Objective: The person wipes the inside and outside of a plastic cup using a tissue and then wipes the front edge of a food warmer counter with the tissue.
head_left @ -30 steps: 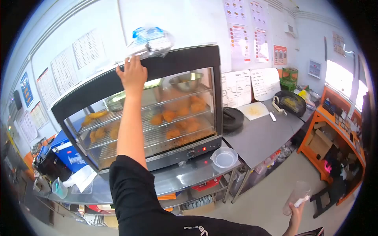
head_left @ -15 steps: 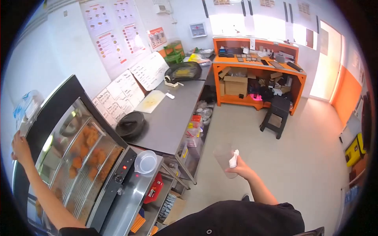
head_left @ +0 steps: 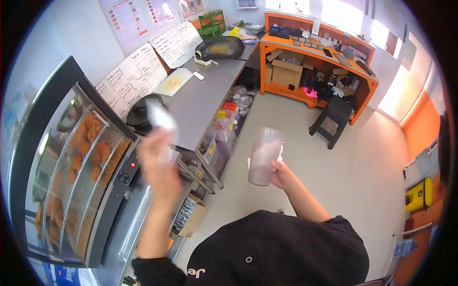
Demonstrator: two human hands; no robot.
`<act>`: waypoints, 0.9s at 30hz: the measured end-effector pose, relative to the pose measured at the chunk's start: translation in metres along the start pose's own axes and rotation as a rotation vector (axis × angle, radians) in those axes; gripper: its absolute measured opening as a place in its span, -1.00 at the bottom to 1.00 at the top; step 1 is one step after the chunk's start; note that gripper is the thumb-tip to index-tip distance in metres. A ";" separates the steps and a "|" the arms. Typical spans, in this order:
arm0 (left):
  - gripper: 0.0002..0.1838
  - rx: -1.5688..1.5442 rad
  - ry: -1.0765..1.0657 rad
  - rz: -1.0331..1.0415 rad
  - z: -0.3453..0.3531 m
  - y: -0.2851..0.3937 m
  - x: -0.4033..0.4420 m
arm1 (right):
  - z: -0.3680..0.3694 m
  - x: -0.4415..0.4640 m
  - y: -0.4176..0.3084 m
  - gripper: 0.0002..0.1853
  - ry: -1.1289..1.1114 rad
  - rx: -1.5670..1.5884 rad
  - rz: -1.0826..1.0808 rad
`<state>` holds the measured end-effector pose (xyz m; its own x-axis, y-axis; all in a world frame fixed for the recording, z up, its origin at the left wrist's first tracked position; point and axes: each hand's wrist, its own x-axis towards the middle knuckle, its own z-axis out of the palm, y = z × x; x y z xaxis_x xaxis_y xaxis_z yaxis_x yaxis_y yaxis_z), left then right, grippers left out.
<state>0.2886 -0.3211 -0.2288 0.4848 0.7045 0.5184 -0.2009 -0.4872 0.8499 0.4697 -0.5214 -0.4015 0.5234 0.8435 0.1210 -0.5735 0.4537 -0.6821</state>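
My right hand (head_left: 283, 176) is closed around a clear tumbler (head_left: 262, 159), held upright over the floor. A white tissue-like piece (head_left: 281, 151) sticks out between the fingers and the tumbler. On the left, my left hand (head_left: 160, 167) is smeared by motion near the front of the steel counter. A blurred white, soft-looking piece (head_left: 161, 116) rises from its fingers, probably tissue, though its kind is not clear. The glass warmer cabinet (head_left: 71, 157) with fried chicken (head_left: 95, 152) on its racks stands to the left of that hand.
A grey worktable (head_left: 191, 107) runs along the wall, holding a cutting board (head_left: 174, 82), a black round lid (head_left: 138, 114) and a black covered pan (head_left: 219, 47). An orange desk (head_left: 272, 90) stands at the back, with a black stool (head_left: 331, 117) before it.
My left hand has come off the cabinet's top and swung right and inward, now with a white piece in it. The tumbler has risen and moved closer to upright. The view has tilted down.
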 end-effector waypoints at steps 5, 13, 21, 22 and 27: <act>-0.42 0.008 -0.617 0.325 0.088 -0.057 -0.063 | 0.018 0.006 -0.003 -0.18 -0.021 -0.005 0.035; -0.36 -0.260 -0.332 -0.211 0.126 -0.111 -0.086 | 0.021 -0.003 0.007 0.08 -0.035 -0.394 0.004; -0.08 -0.517 -0.509 -0.189 0.125 -0.091 -0.067 | 0.038 -0.003 -0.014 0.14 -0.180 -0.775 -0.124; -0.07 -0.508 -0.459 -0.186 0.127 -0.083 -0.071 | 0.041 -0.003 -0.015 0.15 -0.155 -0.736 -0.222; -0.04 -0.383 -0.269 -0.099 0.140 -0.098 -0.104 | 0.049 0.007 -0.026 0.20 -0.079 -0.678 -0.381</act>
<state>0.3771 -0.4195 -0.3794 0.7104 0.5545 0.4335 -0.4177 -0.1635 0.8937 0.4574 -0.5135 -0.3475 0.5459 0.6944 0.4689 0.1602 0.4628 -0.8719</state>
